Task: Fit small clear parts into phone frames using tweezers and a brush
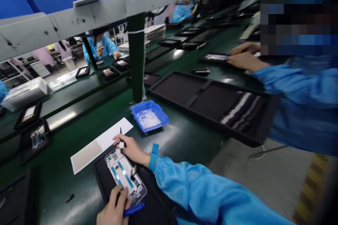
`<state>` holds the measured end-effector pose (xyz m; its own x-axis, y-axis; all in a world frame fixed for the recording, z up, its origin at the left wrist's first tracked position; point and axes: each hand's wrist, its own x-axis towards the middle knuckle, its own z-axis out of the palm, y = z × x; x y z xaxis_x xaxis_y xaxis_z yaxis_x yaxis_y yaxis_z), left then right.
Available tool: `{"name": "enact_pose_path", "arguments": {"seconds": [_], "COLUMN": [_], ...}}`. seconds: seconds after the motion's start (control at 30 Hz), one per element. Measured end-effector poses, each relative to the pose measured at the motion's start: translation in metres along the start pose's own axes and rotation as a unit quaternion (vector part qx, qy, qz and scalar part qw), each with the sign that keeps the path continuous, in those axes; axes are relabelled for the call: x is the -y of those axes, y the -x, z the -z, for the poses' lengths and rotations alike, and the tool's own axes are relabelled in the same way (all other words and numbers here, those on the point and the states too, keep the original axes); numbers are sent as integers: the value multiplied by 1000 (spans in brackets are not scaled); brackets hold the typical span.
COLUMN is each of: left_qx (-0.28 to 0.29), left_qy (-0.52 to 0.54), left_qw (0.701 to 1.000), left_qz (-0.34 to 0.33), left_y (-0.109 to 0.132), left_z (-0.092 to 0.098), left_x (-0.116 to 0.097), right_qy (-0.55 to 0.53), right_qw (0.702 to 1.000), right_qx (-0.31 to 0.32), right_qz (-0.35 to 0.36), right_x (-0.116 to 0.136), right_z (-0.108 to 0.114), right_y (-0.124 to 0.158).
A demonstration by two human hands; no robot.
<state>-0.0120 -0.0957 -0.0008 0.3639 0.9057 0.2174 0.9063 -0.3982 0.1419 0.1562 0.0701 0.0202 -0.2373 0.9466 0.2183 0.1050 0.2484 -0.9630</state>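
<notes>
An opened phone housing (125,172), silver with blue strips on its face, lies tilted in a black tray (101,172) in front of me. My right hand (133,151) is over its far end and grips dark tweezers (120,139), one tip pointing up and away. My left hand (114,205) rests at the near end of the housing, fingertips touching it. A blue pen (134,210) is held in that hand and sticks out to the right. Just beyond the housing lies a white sheet (105,140), partly beige.
A blue bin (158,119) of small white pieces stands beyond my right hand. To its right is a long black tray (182,100) with strips. A co-worker's hands (246,58) work at the right. A green post (136,56) rises from the bench; more phone trays (34,137) lie left.
</notes>
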Motion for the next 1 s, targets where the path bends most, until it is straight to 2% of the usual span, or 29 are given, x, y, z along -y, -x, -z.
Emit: {"name": "enact_pose_path", "arguments": {"seconds": [0.13, 0.2, 0.27, 0.37, 0.47, 0.53, 0.63, 0.73, 0.83, 0.9, 1.0], "left_qx": [-26, -61, -106, -183, -213, -196, -141, -49, 32, 52, 53], "left_qy": [61, 109, 139, 126, 79, 51, -4, -86, -142, -155, -160], "left_qw": [997, 989, 975, 940, 907, 903, 919, 930, 927, 927, 927], "left_qz": [38, 74, 137, 259, 355, 379, 369, 354, 346, 339, 335], "left_y": [-1, -2, 1, 16, 34, 40, 40, 33, 27, 26, 27], "left_z": [33, 48, 60, 72, 77, 76, 71, 67, 65, 66, 69], "left_x": [-18, -15, -1, 34, 66, 77, 82, 80, 80, 81, 82], "right_qy": [-37, -58, -76, -57, -33, -15, 3, 17, 30, 39, 65], "right_qw": [998, 995, 992, 990, 988, 987, 985, 985, 986, 985, 982], "right_qx": [47, 69, 92, 122, 147, 157, 169, 166, 159, 162, 175], "right_qz": [-19, -30, -41, -36, -35, -39, -38, -33, -34, -38, -34], "right_x": [1, -1, -4, -12, -14, -13, -13, -17, -24, -26, -28], "right_z": [-10, -14, -15, -11, -7, -6, -4, -3, -3, -2, 1], "right_y": [-9, -10, -11, -12, -13, -12, -12, -11, -8, -7, -5]}}
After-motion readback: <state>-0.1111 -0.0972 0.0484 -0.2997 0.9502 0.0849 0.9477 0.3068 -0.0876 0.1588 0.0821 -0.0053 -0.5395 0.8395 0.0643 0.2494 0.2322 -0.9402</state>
